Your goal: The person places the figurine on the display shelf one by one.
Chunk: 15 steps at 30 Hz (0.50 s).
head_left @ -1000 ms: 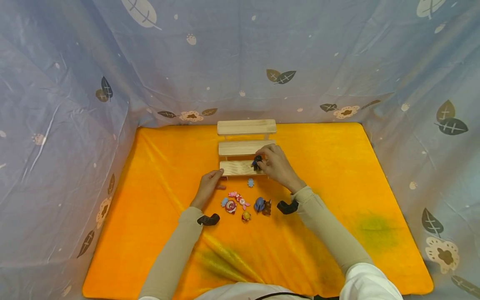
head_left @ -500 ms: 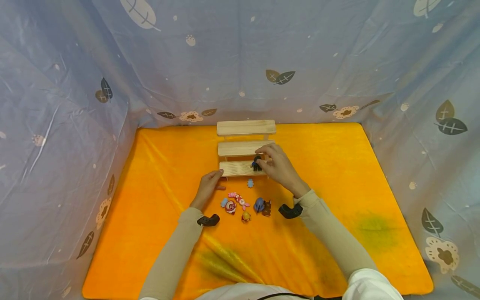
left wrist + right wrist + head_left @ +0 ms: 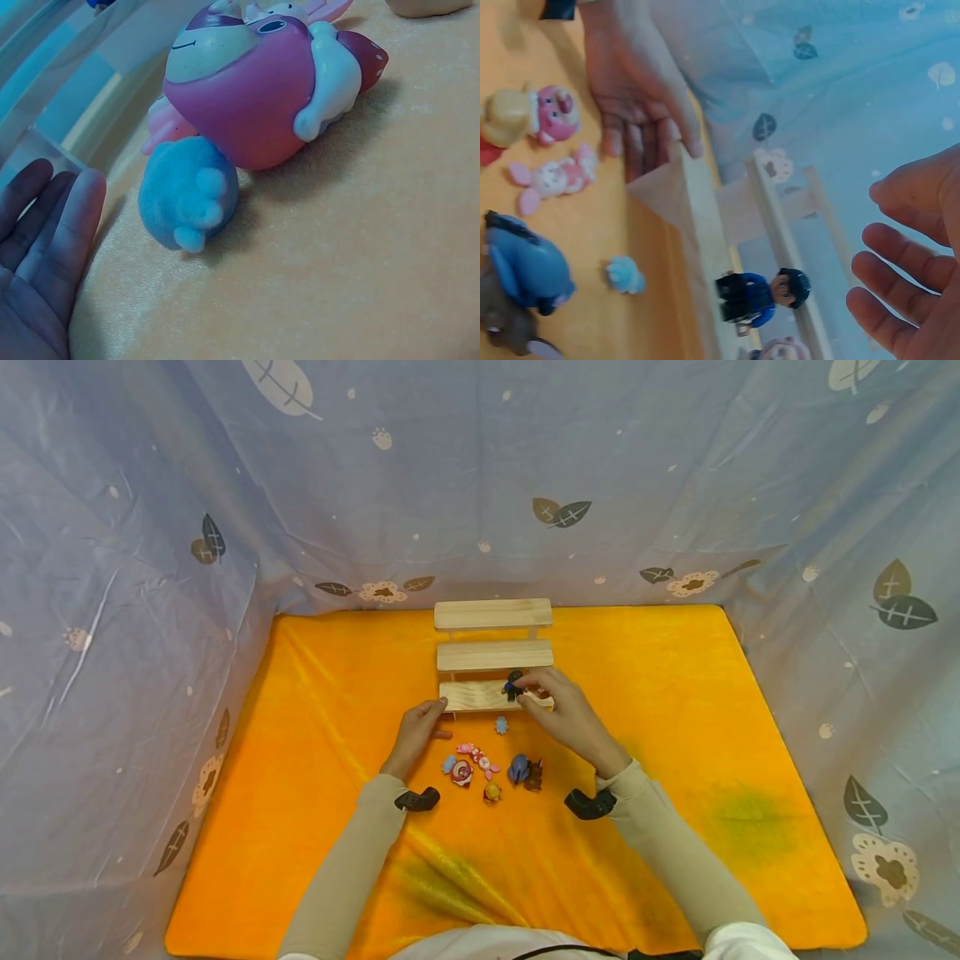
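A three-tier wooden display stand (image 3: 472, 696) with see-through side panels stands at the back of the cloth. On its lowest step, toward the right end, is a toy figure (image 3: 759, 296) with black hair and a blue top, upright. Beside it a second figure (image 3: 781, 351) is partly cut off by the frame. My right hand (image 3: 567, 717) hovers just right of these figures; in the right wrist view its fingers are spread and hold nothing. My left hand (image 3: 412, 737) rests at the left end of the lowest step, thumb against the edge, other fingers straight by the side panel.
Between my arms lie small toys: a pink bear (image 3: 461, 773), a light blue toy (image 3: 189, 195), a pink rabbit-eared figure (image 3: 553, 177), a yellow figure (image 3: 492, 792), a blue donkey (image 3: 518, 769) and a brown toy (image 3: 534, 775). Another light blue toy (image 3: 501, 725) lies before the stand.
My right hand has let go of the black-haired figure and drawn back to the right and toward me. The figure stays on the lowest step. My left hand has not moved.
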Available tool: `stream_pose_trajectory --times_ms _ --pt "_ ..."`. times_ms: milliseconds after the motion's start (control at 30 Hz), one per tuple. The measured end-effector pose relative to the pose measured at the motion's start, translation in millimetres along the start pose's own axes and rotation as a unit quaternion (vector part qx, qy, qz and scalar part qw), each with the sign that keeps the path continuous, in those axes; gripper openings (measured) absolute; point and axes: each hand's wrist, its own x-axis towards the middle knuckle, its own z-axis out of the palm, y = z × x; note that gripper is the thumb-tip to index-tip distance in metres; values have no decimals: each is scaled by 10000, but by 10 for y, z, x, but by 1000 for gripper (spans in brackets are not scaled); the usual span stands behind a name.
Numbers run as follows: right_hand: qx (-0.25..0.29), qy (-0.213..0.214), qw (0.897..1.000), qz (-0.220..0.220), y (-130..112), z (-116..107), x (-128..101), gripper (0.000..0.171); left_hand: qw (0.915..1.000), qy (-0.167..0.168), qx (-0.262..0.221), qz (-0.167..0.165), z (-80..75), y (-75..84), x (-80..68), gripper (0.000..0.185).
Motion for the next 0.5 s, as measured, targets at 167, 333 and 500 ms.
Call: stream_pose_trajectory --times_ms 167,333,500 --pt "-69 -118 9999 2 59 55 -82 22 9999 -70 -69 -48 3 11 5 57" --pt "-138 -208 9997 -8 133 128 -138 21 10000 14 -29 63 4 -13 9 57" --pt "-128 -478 9984 289 199 231 -221 25 9999 -131 18 -48 -1 210 -127 49"
